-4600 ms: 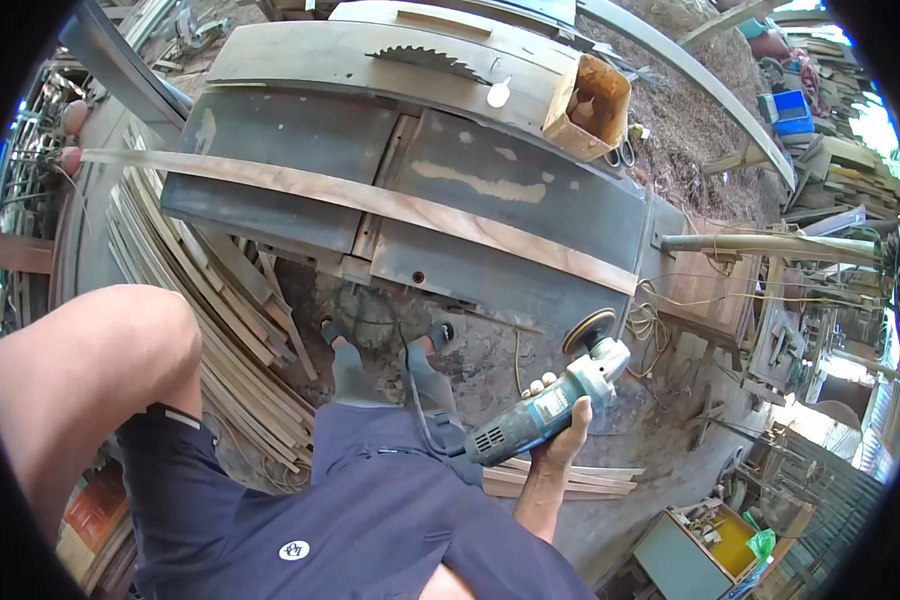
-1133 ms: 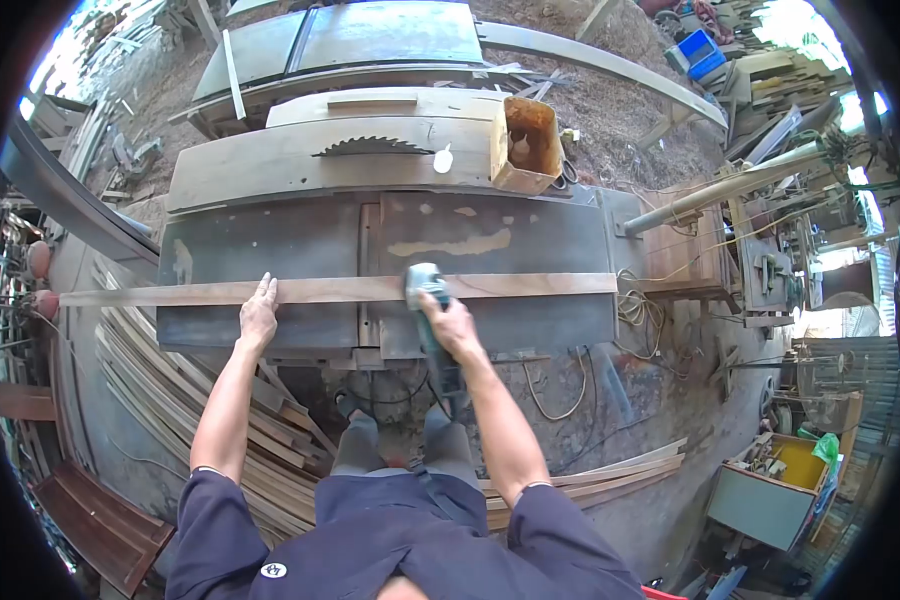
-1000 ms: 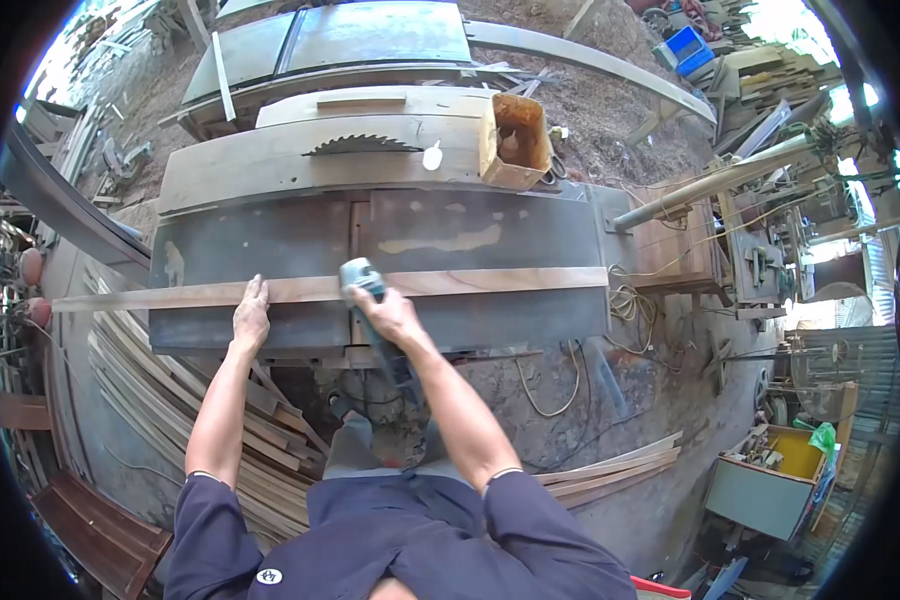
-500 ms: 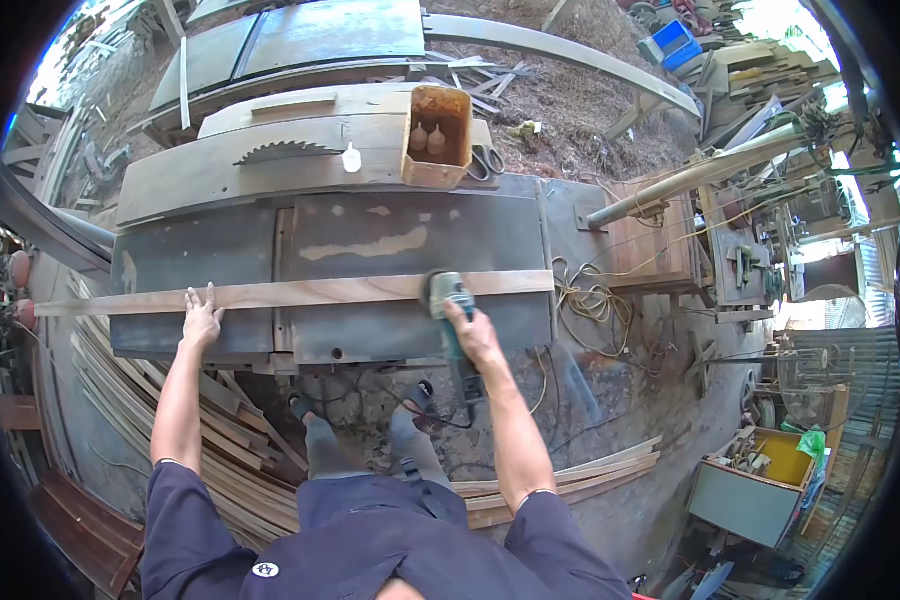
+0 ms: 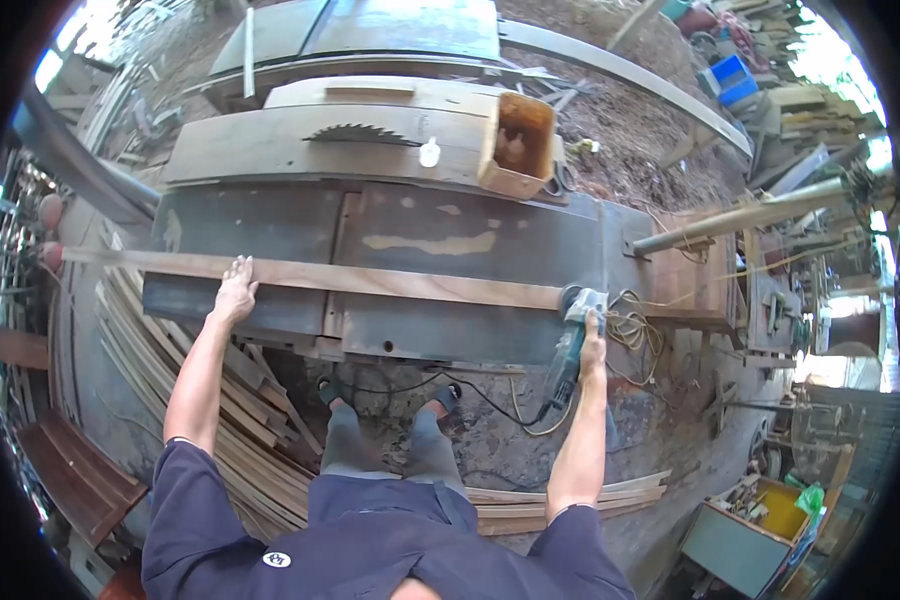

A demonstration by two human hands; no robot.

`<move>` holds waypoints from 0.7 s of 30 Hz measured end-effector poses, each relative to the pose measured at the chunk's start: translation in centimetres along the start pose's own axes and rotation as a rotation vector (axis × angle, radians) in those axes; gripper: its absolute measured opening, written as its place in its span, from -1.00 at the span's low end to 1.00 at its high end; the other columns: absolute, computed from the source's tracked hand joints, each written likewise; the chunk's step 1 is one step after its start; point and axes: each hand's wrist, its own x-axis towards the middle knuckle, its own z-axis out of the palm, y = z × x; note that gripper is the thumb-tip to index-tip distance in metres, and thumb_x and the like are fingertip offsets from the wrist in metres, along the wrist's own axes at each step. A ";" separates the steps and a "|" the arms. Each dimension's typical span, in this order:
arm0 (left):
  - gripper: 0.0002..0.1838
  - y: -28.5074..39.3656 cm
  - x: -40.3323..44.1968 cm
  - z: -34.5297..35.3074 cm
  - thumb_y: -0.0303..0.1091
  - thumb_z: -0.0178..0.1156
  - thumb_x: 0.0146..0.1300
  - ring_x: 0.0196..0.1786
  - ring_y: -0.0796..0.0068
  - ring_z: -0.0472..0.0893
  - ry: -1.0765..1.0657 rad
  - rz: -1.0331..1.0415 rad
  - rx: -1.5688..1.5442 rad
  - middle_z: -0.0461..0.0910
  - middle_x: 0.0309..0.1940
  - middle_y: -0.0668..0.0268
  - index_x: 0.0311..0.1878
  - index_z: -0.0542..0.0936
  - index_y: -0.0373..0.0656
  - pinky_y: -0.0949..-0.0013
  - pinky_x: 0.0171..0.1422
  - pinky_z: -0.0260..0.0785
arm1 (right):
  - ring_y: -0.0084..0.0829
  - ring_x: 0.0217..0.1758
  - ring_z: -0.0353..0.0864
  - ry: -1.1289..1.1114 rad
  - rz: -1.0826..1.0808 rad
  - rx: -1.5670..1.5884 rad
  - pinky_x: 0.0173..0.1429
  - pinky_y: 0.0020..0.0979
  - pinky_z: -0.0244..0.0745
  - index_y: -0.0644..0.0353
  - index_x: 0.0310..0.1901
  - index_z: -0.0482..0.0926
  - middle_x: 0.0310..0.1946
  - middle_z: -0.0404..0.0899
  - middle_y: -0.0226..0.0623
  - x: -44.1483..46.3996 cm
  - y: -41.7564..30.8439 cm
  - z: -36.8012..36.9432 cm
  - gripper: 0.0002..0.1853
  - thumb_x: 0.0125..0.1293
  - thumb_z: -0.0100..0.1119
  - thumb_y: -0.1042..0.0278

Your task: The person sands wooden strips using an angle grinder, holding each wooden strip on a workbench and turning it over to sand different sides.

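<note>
Nearest to the person, some long planks (image 5: pixel 570 500) lay on the floor, and a black cord (image 5: pixel 495 408) ran there to the power tool (image 5: pixel 568 352). The right hand (image 5: pixel 592 348) was closed firmly around this tool, which leaned over the near edge of the worktop (image 5: pixel 450 335), close to its right corner. Its round disc (image 5: pixel 571 296) was at the right end of the wooden strip (image 5: pixel 400 282); whether they touched, I cannot tell. The strip lay along the worktop, from near the right edge to past the left edge, where it stuck out. Near that left edge, the left hand (image 5: pixel 236 290) rested on the strip, fingers extended, not wrapped around it. In my judgement, the step in hand was working the strip's upper face with the disc, at its right end. A next pass would call for steady pressure from the left hand and a level disc, so that the end is not cut unevenly. Behind the worktop's far edge, on a pale board (image 5: pixel 230 150), were a toothed saw blade (image 5: pixel 360 133) and a rusty box (image 5: pixel 510 182).
</note>
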 end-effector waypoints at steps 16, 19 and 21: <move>-0.36 -0.6 -1.3 -0.7 -0.48 -0.09 0.40 0.69 0.21 0.08 0.020 0.085 -0.004 0.09 0.66 0.10 0.58 0.28 -0.14 -0.10 0.71 -0.10 | -0.01 0.11 0.73 -0.594 -0.152 -0.629 0.20 -0.13 0.54 0.46 0.10 0.63 -0.05 0.72 0.19 -15.0 -1.8 40.4 -0.03 0.22 0.16 -0.55; -0.34 0.8 -1.8 -2.3 -0.42 -0.14 0.43 0.71 0.23 0.04 -0.063 -0.012 0.069 0.05 0.68 0.13 0.61 0.21 -0.18 -0.04 0.74 -0.18 | -0.04 0.09 0.73 -0.580 -0.160 -0.690 0.19 -0.16 0.55 0.41 0.12 0.63 -0.07 0.73 0.13 -15.5 -2.4 39.8 -0.07 0.25 0.16 -0.52; -0.36 1.2 -1.7 -2.2 -0.38 -0.13 0.47 0.71 0.20 0.04 -0.063 -0.020 0.087 0.05 0.67 0.11 0.61 0.20 -0.21 -0.04 0.74 -0.17 | -0.06 0.09 0.73 -0.559 -0.133 -0.643 0.19 -0.17 0.55 0.38 0.14 0.63 -0.06 0.73 0.11 -14.6 -2.6 36.4 -0.09 0.25 0.17 -0.51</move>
